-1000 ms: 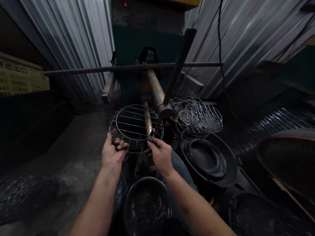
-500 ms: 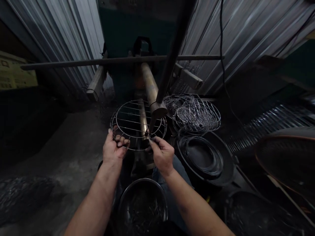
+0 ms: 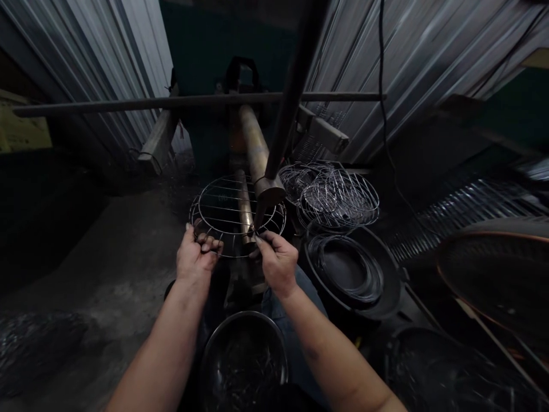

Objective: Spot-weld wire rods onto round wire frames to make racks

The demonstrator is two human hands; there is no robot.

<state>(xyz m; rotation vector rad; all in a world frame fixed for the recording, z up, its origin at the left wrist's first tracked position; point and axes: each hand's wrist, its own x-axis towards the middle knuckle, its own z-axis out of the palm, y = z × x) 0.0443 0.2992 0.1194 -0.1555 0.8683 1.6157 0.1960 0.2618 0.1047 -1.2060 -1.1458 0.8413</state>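
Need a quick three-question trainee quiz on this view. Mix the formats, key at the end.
1. Multiple choice. What does the left hand grip?
A: a black cable
B: a round wire rack
C: a yellow crate

2. True or false. The right hand is nearer to the coiled wire than the left hand is.

3. Fill in "above" or "below". In the picture, the metal bowl appears ____ both hands.

Key: 1. B. 2. True. 3. Below.
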